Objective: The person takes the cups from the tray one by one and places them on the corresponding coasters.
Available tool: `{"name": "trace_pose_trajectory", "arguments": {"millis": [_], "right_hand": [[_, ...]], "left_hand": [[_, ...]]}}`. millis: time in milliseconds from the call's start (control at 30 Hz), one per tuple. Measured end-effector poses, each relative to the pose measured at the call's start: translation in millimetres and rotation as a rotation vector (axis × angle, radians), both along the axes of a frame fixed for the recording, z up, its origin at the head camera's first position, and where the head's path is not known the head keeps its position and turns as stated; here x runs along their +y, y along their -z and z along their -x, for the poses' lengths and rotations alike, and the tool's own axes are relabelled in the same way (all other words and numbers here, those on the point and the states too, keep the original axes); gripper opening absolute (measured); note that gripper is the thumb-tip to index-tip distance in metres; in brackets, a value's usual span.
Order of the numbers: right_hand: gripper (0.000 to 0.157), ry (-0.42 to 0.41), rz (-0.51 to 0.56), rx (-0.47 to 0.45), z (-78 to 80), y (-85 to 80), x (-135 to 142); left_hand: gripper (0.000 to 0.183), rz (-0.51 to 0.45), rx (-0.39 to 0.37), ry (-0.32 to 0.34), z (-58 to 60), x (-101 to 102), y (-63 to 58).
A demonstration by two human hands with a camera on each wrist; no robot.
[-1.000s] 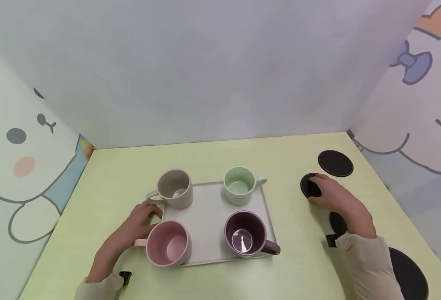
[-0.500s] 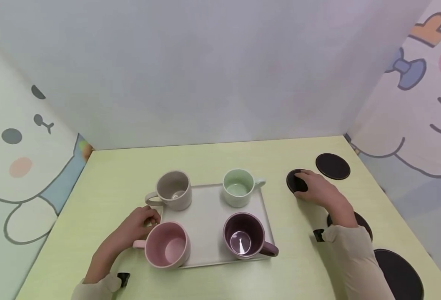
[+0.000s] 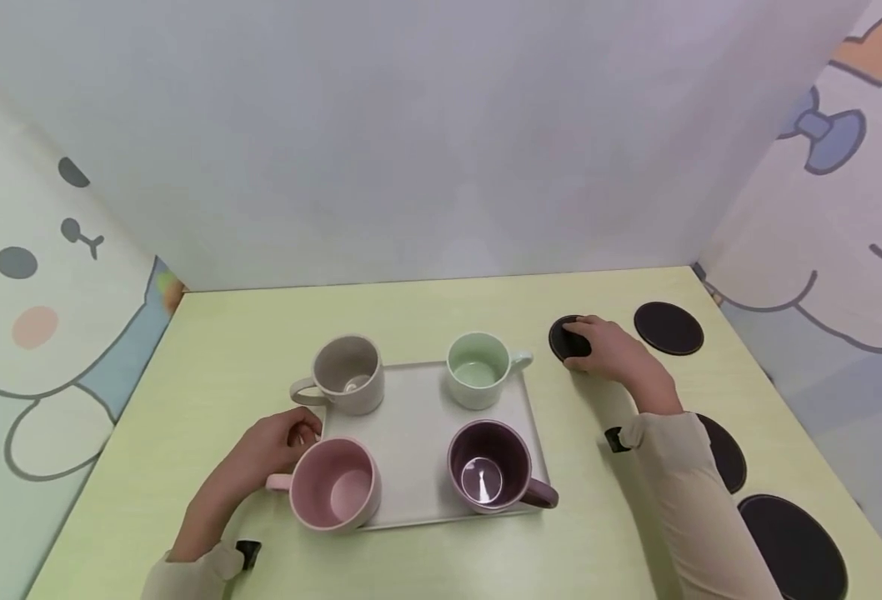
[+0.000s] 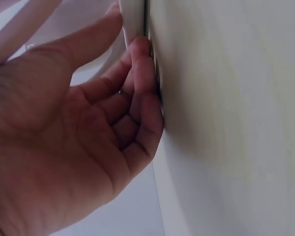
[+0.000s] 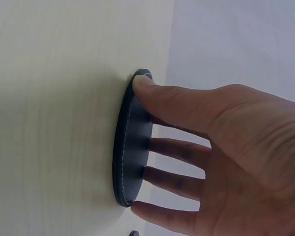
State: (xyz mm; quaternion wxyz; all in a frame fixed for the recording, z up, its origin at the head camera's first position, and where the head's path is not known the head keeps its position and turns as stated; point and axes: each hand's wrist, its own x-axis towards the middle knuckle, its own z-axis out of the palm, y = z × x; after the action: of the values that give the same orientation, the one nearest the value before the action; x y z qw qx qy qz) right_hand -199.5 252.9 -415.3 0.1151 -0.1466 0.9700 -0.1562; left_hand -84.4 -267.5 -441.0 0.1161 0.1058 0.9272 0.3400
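Note:
My left hand is at the left side of a white rectangular tray, between a grey mug and a pink mug. In the left wrist view its thumb lies at the tray's rim and the other fingers curl below. A mint green mug and a dark purple mug stand at the tray's right side, handles pointing right. On the right, my right hand rests on a round black coaster. Its fingers are spread and nearly straight, thumb at one edge and little finger at the opposite edge.
A larger black disc lies at the back right of the table, beyond my right hand. Two more black discs lie nearer me: one partly behind my right sleeve, and a bigger one by the table's right edge. A wall closes the back.
My right hand has slid the small coaster leftward and a little toward the back of the table. The left hand, tray and mugs stay nearly in place.

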Motion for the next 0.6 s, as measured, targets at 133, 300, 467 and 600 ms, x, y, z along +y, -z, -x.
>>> {"name": "trace_pose_trajectory", "arguments": {"millis": [133,300,467,600], "right_hand": [[0.066,-0.014,0.014,-0.003,8.8,2.5,-4.1],[0.065,-0.043,0.035,-0.006,17.7,5.6,-9.5],[0.063,-0.069,0.070,0.004,27.7,7.1,-14.2],[0.060,-0.095,0.094,0.004,36.6,9.1,-19.3]], "left_hand": [[0.020,-0.034,-0.064,-0.056,1.5,3.4,-2.4],[0.032,-0.126,-0.165,-0.144,-0.9,4.6,-1.5],[0.041,-0.182,-0.202,-0.173,-3.2,4.6,-1.1],[0.047,-0.247,-0.252,-0.199,-3.2,5.9,1.3]]}}
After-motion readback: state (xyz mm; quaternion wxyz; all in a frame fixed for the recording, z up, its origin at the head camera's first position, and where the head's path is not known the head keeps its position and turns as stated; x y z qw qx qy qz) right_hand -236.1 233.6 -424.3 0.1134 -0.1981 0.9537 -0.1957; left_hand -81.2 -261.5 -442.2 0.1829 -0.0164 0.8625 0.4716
